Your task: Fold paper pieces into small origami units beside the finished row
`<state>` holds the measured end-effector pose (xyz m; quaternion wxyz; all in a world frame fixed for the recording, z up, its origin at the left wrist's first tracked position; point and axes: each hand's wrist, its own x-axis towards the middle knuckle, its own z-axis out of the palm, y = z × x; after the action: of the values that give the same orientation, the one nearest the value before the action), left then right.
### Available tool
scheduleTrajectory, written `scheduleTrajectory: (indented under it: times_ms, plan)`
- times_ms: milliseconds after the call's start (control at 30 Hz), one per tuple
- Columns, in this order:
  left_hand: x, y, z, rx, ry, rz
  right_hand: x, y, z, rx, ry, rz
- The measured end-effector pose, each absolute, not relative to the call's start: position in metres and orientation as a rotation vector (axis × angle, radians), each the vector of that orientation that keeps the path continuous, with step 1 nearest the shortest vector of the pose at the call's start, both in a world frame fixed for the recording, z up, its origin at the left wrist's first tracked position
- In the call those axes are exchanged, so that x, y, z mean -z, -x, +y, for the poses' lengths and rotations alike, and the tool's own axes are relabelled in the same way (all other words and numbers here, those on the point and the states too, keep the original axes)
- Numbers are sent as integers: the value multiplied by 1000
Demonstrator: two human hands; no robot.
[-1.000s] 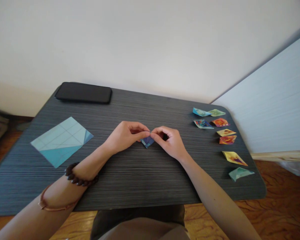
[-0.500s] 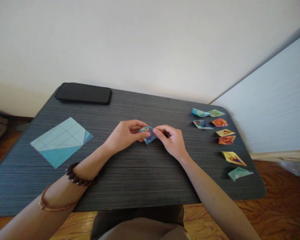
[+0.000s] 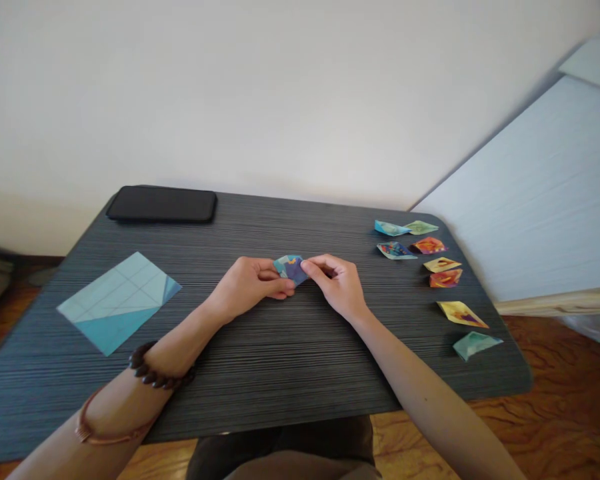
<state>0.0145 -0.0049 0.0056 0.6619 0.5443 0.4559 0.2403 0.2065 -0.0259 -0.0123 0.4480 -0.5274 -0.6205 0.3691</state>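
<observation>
A small piece of folded paper [image 3: 293,269], blue and purple with light patches, is held between my two hands above the middle of the table. My left hand [image 3: 247,287] pinches its lower left side between thumb and fingers. At its right corner, the thumb and fingertips of my right hand [image 3: 336,283] are closed on the paper. The fingers curled beneath it are partly hidden. To the left lies a flat, creased sheet of paper [image 3: 125,287], pale blue with a teal part and a dark blue corner.
Several folded paper pieces lie along the table's right side, among them a yellow one [image 3: 463,313], a green one [image 3: 477,345] and an orange one [image 3: 445,278]. A black case [image 3: 163,204] rests at the back left of the dark table [image 3: 280,373]. Behind stands a white wall [image 3: 280,100].
The folded paper has turned in my hands, and my left thumb has slid down to its lower edge. The view has tilted slightly; the other papers keep their places.
</observation>
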Motion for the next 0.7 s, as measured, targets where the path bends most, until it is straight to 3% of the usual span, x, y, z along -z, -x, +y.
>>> scheduleTrajectory:
  times_ms: [167,700]
  plan:
    - [-5,-13,-5,-599,-1325,1050,8,-208,-25,-754,1351,-1740]
    - [-8,-11,-1,-550,-1191,1042,4,-214,-24,-885,1237,-1930]
